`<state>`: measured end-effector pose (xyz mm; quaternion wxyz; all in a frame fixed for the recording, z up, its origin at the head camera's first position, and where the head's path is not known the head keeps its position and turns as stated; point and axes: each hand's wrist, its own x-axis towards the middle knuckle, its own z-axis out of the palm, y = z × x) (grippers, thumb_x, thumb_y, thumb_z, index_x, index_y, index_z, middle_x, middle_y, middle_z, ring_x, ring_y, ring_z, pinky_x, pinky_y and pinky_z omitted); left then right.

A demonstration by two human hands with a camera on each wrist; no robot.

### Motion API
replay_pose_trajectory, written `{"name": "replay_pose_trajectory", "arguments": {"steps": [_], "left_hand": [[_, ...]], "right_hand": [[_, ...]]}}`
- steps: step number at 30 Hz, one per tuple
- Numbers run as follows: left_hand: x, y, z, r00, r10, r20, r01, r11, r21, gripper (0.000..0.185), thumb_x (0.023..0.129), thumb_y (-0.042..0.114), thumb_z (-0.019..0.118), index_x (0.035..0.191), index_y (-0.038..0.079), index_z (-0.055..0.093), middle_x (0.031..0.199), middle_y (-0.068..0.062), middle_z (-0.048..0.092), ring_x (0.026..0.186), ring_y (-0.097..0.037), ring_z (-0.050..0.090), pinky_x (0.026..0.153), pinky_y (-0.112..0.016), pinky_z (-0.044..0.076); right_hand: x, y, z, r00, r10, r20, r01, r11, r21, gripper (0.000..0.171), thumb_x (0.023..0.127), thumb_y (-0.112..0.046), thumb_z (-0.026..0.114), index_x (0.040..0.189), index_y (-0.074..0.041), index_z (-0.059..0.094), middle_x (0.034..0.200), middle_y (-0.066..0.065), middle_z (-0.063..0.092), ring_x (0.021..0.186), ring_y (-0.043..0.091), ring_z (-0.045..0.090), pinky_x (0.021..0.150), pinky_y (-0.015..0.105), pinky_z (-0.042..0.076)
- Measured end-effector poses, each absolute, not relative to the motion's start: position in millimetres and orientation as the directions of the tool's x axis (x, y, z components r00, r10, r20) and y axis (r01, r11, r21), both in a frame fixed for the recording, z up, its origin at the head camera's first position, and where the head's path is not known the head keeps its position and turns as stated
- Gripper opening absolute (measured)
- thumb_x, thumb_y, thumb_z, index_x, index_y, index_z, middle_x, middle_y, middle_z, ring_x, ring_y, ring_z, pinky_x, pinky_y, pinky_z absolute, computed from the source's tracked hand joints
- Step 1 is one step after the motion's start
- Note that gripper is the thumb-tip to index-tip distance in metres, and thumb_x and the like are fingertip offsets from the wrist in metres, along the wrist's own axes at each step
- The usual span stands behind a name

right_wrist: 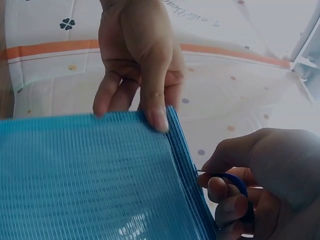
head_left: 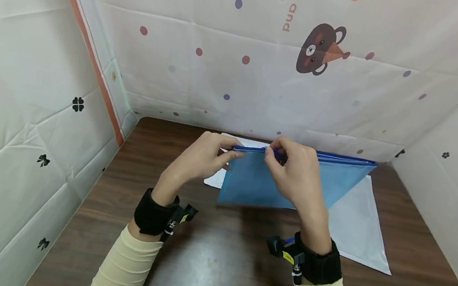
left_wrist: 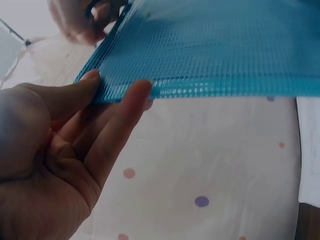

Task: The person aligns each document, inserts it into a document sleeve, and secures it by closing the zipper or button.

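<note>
A blue mesh zipper pouch (head_left: 263, 180) is held up over the table, its zipped edge on top. My left hand (head_left: 206, 157) pinches the pouch's upper left corner between thumb and fingers. In the left wrist view, the thumb of the left hand (left_wrist: 65, 135) lies on the near face at that corner. Farther right along the zipper, my right hand (head_left: 296, 170) pinches the small zipper pull. A dark blue loop (right_wrist: 235, 182) runs from the pull across the fingers of the right hand (right_wrist: 265, 185) in the right wrist view.
On the brown wooden table (head_left: 201, 263), a white sheet-like piece (head_left: 362, 226) lies partly under the pouch at right. White paper (head_left: 216, 178) shows behind the pouch's left side. Patterned cloth walls (head_left: 202, 78) stand at the back and both sides.
</note>
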<state>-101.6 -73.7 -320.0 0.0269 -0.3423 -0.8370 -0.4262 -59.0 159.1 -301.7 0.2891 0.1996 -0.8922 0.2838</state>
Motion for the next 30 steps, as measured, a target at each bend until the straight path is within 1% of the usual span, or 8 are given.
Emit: {"name": "replay_pose_trajectory", "arguments": {"steps": [6, 14, 21, 25, 30], "left_hand": [[-103.1, -84.1, -316.3, -0.764, 0.552, 0.334, 0.598, 0.412, 0.687, 0.013, 0.106, 0.015, 0.068, 0.113, 0.010, 0.077, 0.100, -0.001, 0.075, 0.074, -0.014, 0.077, 0.076, -0.029, 0.062], [-101.6, -91.2, -312.8, -0.786, 0.503, 0.360, 0.593, 0.448, 0.669, 0.018, 0.105, 0.016, 0.069, 0.121, 0.010, 0.078, 0.096, 0.000, 0.076, 0.074, -0.013, 0.077, 0.076, -0.032, 0.063], [-103.5, -91.6, -312.9, -0.780, 0.507, 0.366, 0.596, 0.427, 0.680, 0.017, 0.106, 0.015, 0.068, 0.119, 0.011, 0.078, 0.085, 0.000, 0.073, 0.075, -0.015, 0.078, 0.075, -0.031, 0.062], [-104.2, -92.7, -313.9, -0.779, 0.495, 0.385, 0.604, 0.425, 0.674, 0.018, 0.106, 0.014, 0.069, 0.120, 0.011, 0.078, 0.085, 0.001, 0.074, 0.074, -0.015, 0.077, 0.074, -0.030, 0.062], [-104.9, -96.9, -315.5, -0.782, 0.479, 0.400, 0.605, 0.426, 0.673, 0.018, 0.105, 0.014, 0.069, 0.120, 0.012, 0.079, 0.091, 0.001, 0.077, 0.074, -0.015, 0.077, 0.074, -0.031, 0.062]], "right_hand": [[-59.8, 159.7, -301.0, -0.742, -0.202, 0.639, -0.537, 0.749, -0.388, 0.012, 0.100, -0.011, 0.072, 0.091, -0.005, 0.075, 0.067, 0.004, 0.061, 0.057, 0.017, 0.049, 0.056, 0.035, 0.040], [-60.3, 162.1, -299.5, -0.726, -0.173, 0.666, -0.538, 0.746, -0.393, 0.012, 0.100, -0.009, 0.071, 0.090, -0.004, 0.075, 0.066, 0.005, 0.060, 0.058, 0.017, 0.049, 0.055, 0.034, 0.040], [-60.5, 164.8, -297.9, -0.727, -0.172, 0.664, -0.534, 0.751, -0.389, 0.012, 0.100, -0.010, 0.071, 0.091, -0.004, 0.077, 0.065, 0.005, 0.060, 0.058, 0.017, 0.049, 0.055, 0.034, 0.039], [-60.8, 167.3, -297.6, -0.737, -0.162, 0.657, -0.516, 0.762, -0.391, 0.012, 0.100, -0.010, 0.071, 0.091, -0.004, 0.076, 0.067, 0.006, 0.061, 0.058, 0.019, 0.049, 0.055, 0.034, 0.040], [-60.8, 173.0, -296.9, -0.746, -0.155, 0.647, -0.501, 0.771, -0.392, 0.013, 0.101, -0.011, 0.071, 0.092, -0.004, 0.077, 0.067, 0.007, 0.061, 0.059, 0.020, 0.050, 0.057, 0.036, 0.038]]}}
